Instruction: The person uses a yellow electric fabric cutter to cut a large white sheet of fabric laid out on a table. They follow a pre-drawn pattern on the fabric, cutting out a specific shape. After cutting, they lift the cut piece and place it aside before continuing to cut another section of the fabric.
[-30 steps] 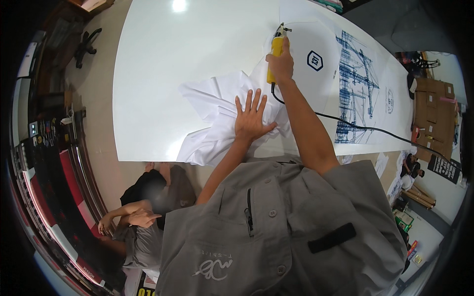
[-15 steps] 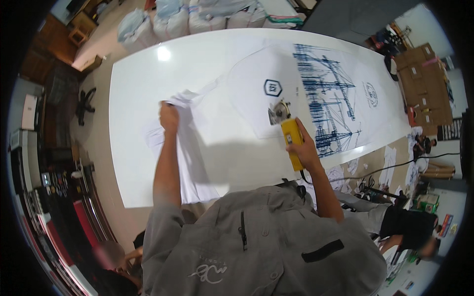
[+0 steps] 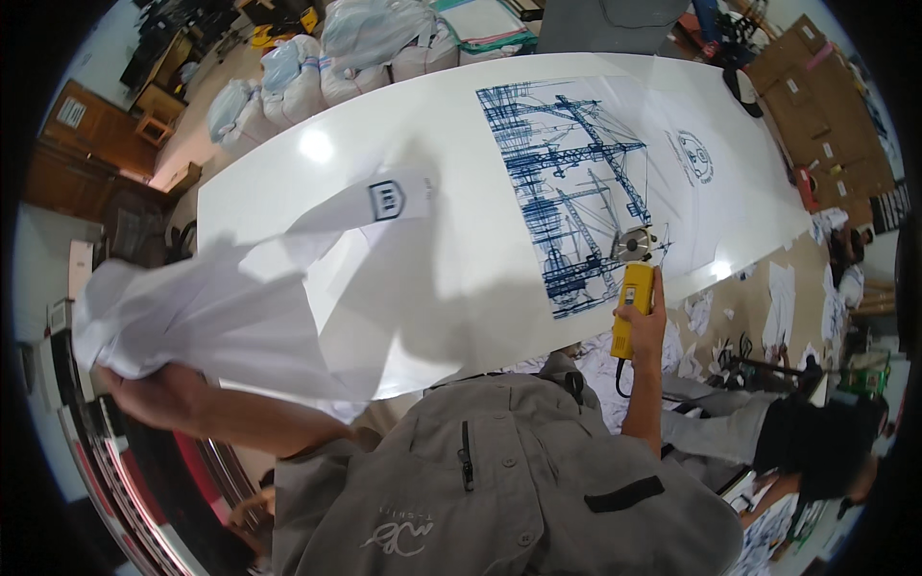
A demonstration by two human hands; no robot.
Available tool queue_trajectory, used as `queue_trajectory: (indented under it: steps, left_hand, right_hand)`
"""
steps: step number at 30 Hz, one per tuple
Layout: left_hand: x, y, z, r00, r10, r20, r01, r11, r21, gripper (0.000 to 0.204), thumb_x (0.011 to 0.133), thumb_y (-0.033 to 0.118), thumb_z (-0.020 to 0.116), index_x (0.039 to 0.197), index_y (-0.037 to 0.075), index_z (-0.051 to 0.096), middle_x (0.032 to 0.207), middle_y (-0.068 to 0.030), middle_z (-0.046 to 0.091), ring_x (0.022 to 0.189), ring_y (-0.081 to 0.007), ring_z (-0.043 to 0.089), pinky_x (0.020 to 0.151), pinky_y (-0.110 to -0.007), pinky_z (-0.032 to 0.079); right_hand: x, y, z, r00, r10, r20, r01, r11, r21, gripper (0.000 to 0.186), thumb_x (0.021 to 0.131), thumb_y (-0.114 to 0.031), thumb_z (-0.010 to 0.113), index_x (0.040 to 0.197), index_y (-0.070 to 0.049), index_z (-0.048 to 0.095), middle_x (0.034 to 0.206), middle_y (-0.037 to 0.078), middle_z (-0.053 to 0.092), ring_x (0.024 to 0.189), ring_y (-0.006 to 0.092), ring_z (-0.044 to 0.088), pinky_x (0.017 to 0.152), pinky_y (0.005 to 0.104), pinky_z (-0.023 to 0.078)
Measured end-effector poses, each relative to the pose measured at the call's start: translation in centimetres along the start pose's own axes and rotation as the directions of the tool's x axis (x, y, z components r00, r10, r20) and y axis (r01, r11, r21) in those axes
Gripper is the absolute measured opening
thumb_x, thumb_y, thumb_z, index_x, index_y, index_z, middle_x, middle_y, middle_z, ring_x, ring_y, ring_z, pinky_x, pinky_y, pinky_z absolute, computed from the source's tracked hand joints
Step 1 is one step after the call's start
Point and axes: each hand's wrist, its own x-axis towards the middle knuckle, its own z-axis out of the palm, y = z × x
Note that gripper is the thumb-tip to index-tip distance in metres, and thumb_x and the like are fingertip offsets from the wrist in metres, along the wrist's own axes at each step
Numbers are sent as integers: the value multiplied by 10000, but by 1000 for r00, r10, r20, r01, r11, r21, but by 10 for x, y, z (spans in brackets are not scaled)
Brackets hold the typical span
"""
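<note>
My left hand point(image 3: 149, 386) is closed on a bunched piece of white fabric point(image 3: 230, 312), held up off the table's left side. That fabric trails to the right, and a dark hexagonal badge print shows near its end. In my right hand point(image 3: 649, 326) is a yellow electric rotary cutter point(image 3: 630, 302), gripped around its body, with its round blade head pointing away from me. The cutter is over the near right part of a white fabric piece point(image 3: 576, 182) printed with dark blue construction cranes. Whether the blade touches the fabric, I cannot tell.
The white table point(image 3: 461, 317) spans the middle. Stuffed sacks point(image 3: 355, 86) stand beyond its far edge, and cardboard boxes point(image 3: 816, 91) are at the far right. White scraps point(image 3: 780, 298) litter the floor. A person in a black top point(image 3: 821, 446) is at the lower right.
My left hand has pulled the white fabric left and toward me, lifting the badge-printed piece from beside the crane print. My right hand with the cutter has moved right, over the crane-printed fabric.
</note>
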Motion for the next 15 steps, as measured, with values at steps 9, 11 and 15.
queue_trajectory:
  steps: [9,11,15]
  left_hand:
    - [-147,51,128,1000,6,20,-16,844,535,427,1108,146,421,1487,-33,507,1386,-206,627,1195,-325,682,966,-442,628]
    - [-132,49,121,988,-150,40,85,739,668,473,1117,250,435,1499,-25,485,1414,-184,618,1234,-321,661,1036,-473,577]
    - [-51,0,98,918,-397,7,338,791,510,441,1117,285,489,1420,-27,556,1358,-164,662,1201,-300,682,1059,-457,550]
  right_hand:
    - [129,-7,-155,991,-112,74,119,987,-112,987,785,79,640,1684,-110,278,1432,164,579,1081,227,630,932,330,547]
    - [140,-18,-180,992,-74,103,85,991,-100,991,776,53,651,1683,-105,282,1435,163,573,1070,227,623,927,328,544]
    - [166,-6,-211,983,-93,161,103,993,-51,1012,753,51,656,1682,-99,282,1436,152,568,1092,225,617,929,325,537]
